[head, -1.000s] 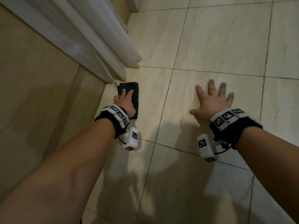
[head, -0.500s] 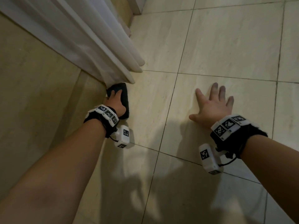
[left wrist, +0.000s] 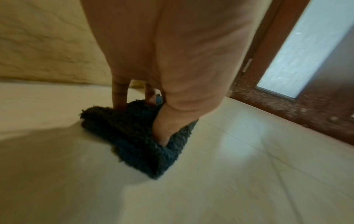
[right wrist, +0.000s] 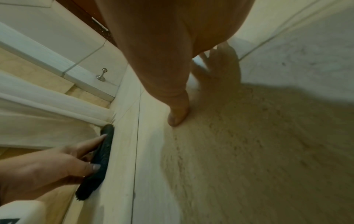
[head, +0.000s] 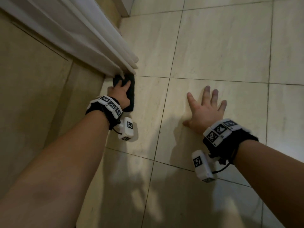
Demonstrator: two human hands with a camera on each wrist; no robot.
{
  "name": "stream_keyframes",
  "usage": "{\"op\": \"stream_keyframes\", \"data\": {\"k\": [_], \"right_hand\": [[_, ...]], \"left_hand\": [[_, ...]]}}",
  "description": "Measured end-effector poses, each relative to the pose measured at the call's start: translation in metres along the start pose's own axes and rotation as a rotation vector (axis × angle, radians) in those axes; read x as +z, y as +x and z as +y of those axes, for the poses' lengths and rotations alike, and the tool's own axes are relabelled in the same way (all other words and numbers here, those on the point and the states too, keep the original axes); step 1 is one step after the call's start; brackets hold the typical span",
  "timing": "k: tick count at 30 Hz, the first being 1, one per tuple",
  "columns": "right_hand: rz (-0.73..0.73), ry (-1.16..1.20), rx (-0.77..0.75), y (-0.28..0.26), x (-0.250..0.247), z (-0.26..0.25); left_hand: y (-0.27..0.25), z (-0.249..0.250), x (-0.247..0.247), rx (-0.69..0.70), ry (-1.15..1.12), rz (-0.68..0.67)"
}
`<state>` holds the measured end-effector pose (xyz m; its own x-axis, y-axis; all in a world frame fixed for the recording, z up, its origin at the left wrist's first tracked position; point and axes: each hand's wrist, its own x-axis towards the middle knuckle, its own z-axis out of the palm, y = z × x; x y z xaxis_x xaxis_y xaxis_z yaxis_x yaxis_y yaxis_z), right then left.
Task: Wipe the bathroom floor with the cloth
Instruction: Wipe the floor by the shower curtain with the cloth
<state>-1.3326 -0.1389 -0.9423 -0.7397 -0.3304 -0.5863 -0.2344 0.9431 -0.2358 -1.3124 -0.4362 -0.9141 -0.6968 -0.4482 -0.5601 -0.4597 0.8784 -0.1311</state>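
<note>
A pale tiled floor [head: 213,46] is filling most of the head view, its lower part lying under the shadows of two forearms that are cut off by the frame's bottom edge. Along the left a beige wall [head: 32,96] is meeting the floor, and a white curtain [head: 82,38] is hanging down to it, its folds covering the far end of a dark, fluffy cloth [head: 130,89]. The cloth is lying on the floor at the curtain's foot, just beside the wall. The left hand [head: 120,96] is pressing down on it, fingers reaching forward and thumb lying along its near edge; the left wrist view is showing the fingertips sinking into the pile, not wrapping round it, though the palm is blocking much of that picture. The right hand [head: 204,111] is resting flat on bare tile, well apart from the cloth, fingers spread and holding nothing.

The wrist cameras are adding details that the head view is missing: a brown door frame with a frosted glass panel [left wrist: 298,53] beyond the cloth, and a small metal doorstop [right wrist: 101,75] standing near the skirting. Both pictures are blurred, and the right hand's fingertips are hard to make out there.
</note>
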Motion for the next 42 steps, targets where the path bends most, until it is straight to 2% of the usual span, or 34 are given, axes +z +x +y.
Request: {"op": "stream_keyframes", "data": {"k": [8,15,21,31,37,42], "right_hand": [[-0.011,-0.024,0.011,-0.001,-0.002,-0.001],[0.037,-0.046,0.024,-0.005,0.003,0.000],[0.043,-0.032,-0.008,-0.004,0.005,0.008],[0.033,-0.030,-0.011,-0.005,0.003,0.006],[0.007,-0.032,-0.013,-0.005,0.002,0.008],[-0.036,-0.033,-0.011,0.000,0.000,0.007]], "left_hand": [[-0.052,0.092,0.015,0.230,0.022,-0.036],[-0.073,0.113,0.032,0.326,0.089,-0.008],[-0.054,0.085,0.018,0.195,-0.004,-0.039],[-0.056,-0.013,0.042,-0.078,-0.057,-0.080],[-0.037,-0.041,0.044,-0.163,-0.025,-0.093],[-0.002,-0.050,0.023,-0.158,-0.010,-0.103]]}}
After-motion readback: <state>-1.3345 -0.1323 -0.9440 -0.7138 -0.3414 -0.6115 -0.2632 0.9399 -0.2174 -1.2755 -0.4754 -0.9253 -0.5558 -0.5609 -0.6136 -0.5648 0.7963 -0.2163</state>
